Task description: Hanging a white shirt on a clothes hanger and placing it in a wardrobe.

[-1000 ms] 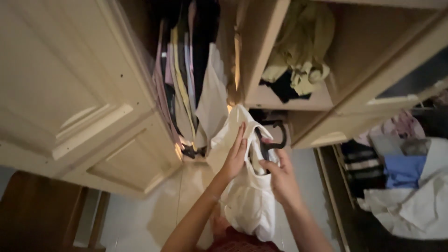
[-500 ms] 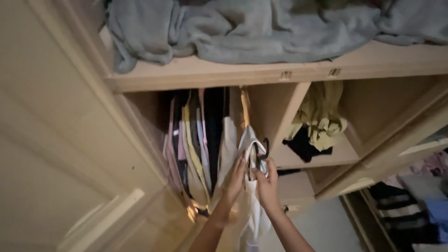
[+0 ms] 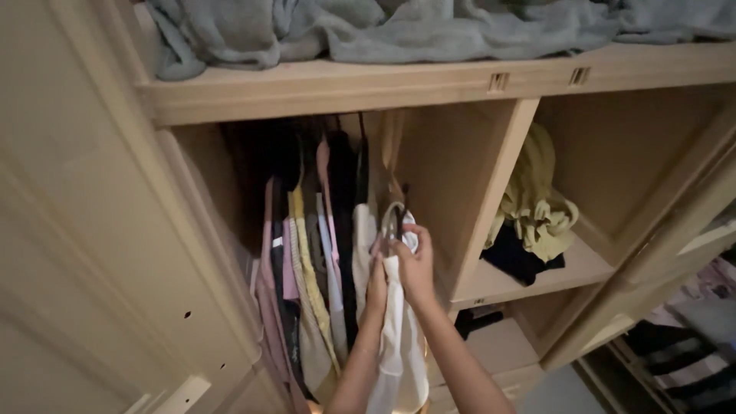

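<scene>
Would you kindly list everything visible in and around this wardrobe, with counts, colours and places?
White garment: one, white, on a hanger at the right of the hanging bay, held by both hands.
Hanger: one, pale, hook above the hands.
Hanging clothes: several, pink, yellow, black, white, left of the white garment.
Blanket: one, grey, on the top shelf.
Yellow cloth: one, yellow-green, right cubby.
Dark cloth: one, black, beneath the yellow cloth.
Wardrobe door: one, beige, open, left.
Left hand: one, gripping the white garment.
Right hand: one, gripping the garment by its hanger.
</scene>
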